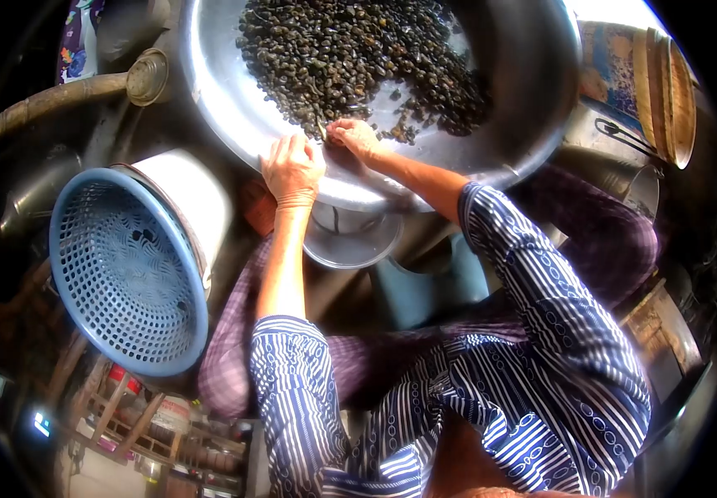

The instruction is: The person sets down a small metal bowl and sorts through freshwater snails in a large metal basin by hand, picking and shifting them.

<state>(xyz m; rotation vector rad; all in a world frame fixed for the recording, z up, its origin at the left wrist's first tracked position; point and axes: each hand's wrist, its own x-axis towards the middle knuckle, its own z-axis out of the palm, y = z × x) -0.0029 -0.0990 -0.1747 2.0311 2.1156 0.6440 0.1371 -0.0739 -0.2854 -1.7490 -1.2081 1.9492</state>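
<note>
A wide metal basin [524, 91] at the top holds a heap of small dark snails or shells [358, 54]. My left hand [294, 168] is at the basin's near rim, its fingers bent together over the edge; what they hold, if anything, is hidden. Just right of it, my right hand [355, 139] reaches inside the basin at the near edge of the heap, fingers pinched on something too small to make out. The two hands are close together. Below the rim, a smaller metal bowl [353, 242] shows partly under the basin.
At the left, a blue perforated basket [126, 274] rests against a white bucket [188, 195]. A ladle-like tool with a long handle [68, 100] lies upper left. A blue stool [429, 286] is between the knees. Containers [624, 83] stand at the upper right.
</note>
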